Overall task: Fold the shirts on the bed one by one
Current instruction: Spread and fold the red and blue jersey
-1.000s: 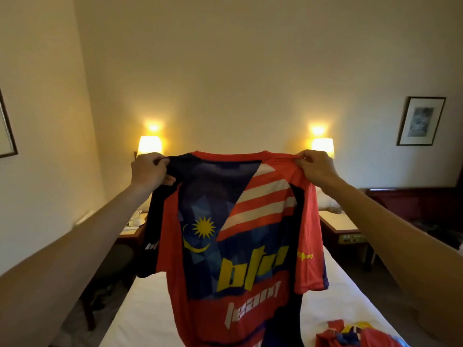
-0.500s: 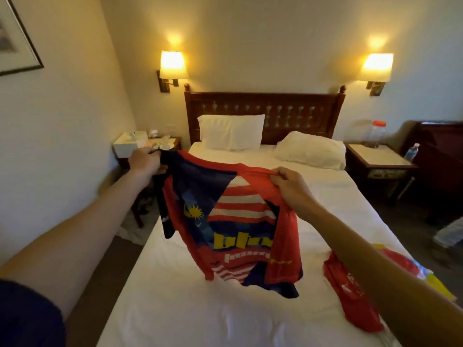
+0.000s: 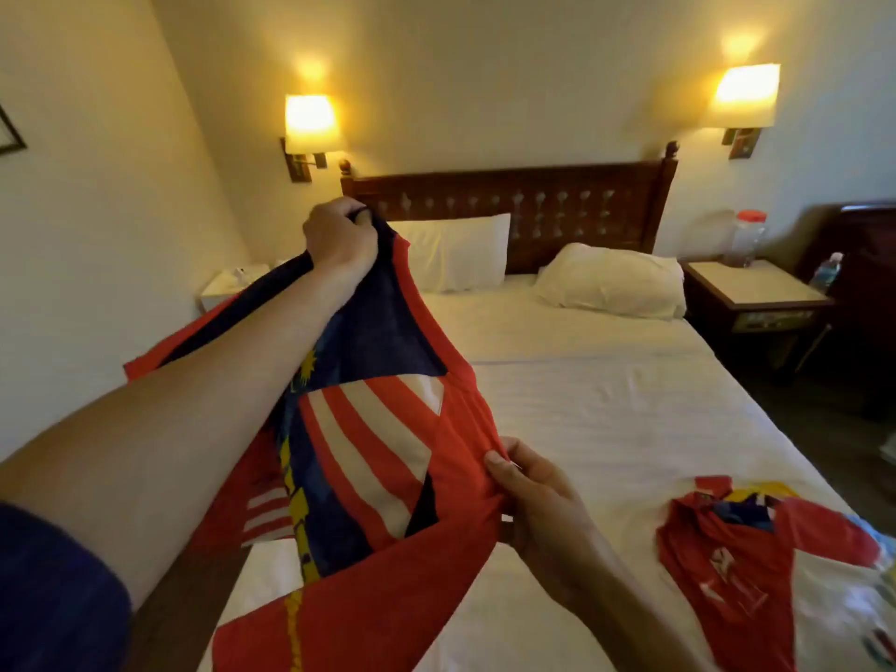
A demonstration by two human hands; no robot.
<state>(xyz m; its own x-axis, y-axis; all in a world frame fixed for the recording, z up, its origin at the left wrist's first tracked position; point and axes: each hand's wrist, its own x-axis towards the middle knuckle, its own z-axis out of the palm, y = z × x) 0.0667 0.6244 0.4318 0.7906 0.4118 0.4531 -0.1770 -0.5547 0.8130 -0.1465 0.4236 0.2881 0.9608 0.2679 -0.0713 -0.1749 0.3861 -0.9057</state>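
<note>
Gripping one shoulder each, the left hand (image 3: pixel 339 237) and right hand (image 3: pixel 536 497) hold the flag-print shirt (image 3: pixel 368 429) stretched above the bed's left edge: red body, navy panel, red-white stripes, yellow lettering. A second red shirt (image 3: pixel 746 565) lies crumpled by the right edge of the white-sheeted bed (image 3: pixel 606 405). Two pillows (image 3: pixel 611 278) lean by the wooden headboard (image 3: pixel 533 201), under lit wall lamps (image 3: pixel 310 123).

**Jersey turned and drawn in over the bed**

The red-and-navy flag-print jersey (image 3: pixel 368 429), held up square by its shoulders a second ago, is now turned sideways: the left hand (image 3: pixel 339 237) has gone out toward the headboard end, and the right hand (image 3: pixel 538 497) has pulled back toward the foot edge.
</note>
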